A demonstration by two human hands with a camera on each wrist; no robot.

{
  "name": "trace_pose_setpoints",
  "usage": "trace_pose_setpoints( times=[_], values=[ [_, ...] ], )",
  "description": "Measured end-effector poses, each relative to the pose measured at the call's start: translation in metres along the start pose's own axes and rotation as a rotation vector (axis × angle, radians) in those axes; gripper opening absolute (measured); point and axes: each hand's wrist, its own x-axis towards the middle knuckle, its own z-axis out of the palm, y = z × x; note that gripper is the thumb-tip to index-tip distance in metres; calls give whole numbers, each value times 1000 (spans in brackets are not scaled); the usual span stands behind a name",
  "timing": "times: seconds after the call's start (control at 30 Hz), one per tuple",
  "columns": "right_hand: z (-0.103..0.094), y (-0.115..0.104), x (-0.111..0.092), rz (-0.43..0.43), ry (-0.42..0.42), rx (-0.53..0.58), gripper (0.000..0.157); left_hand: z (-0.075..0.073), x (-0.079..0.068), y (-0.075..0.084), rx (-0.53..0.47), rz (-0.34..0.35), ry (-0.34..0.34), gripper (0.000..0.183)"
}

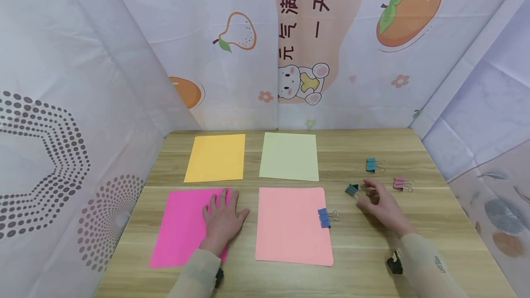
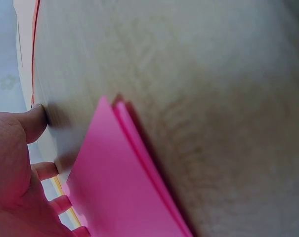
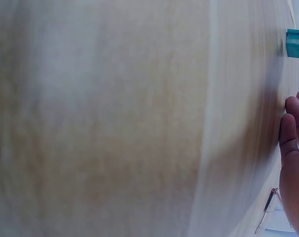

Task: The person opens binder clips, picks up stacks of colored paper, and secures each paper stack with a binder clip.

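My left hand (image 1: 223, 217) lies with spread fingers over the right part of a magenta stack of paper (image 1: 178, 229), its thumb reaching past the edge onto the table. In the left wrist view the paper's corner (image 2: 124, 173) shows more than one sheet. On the other side, my right hand (image 1: 383, 206) pinches a dark teal binder clip (image 1: 352, 190) by its wire handles, between thumb and fingers. The clip (image 3: 293, 44) shows at the upper edge of the right wrist view. Between the hands lies pink paper (image 1: 291, 226), with a blue binder clip (image 1: 324, 218) on its right edge.
Yellow paper (image 1: 217, 157) and pale green paper (image 1: 289, 156) lie at the back of the wooden table (image 1: 298, 282). Beyond my right hand are another teal binder clip (image 1: 371, 164) and a pink binder clip (image 1: 399, 183). Printed curtains (image 1: 186, 26) enclose the back and sides.
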Motion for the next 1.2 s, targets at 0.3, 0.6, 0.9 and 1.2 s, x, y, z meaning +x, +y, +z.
trace_pose_setpoints(
  times=[0.3, 0.6, 0.9, 1.2],
  values=[
    [2, 3, 0, 10, -2, 3, 68, 1, 0, -1, -9, -4, -5, 75],
    [2, 2, 0, 40, -8, 22, 64, -1, -2, 1, -6, -3, -5, 74],
    [2, -1, -2, 60, -13, 25, 62, -1, -1, 2, -12, 4, 9, 73],
    [2, -1, -1, 9, -7, -11, 66, -2, -1, 2, -13, 0, 6, 73]
  ],
)
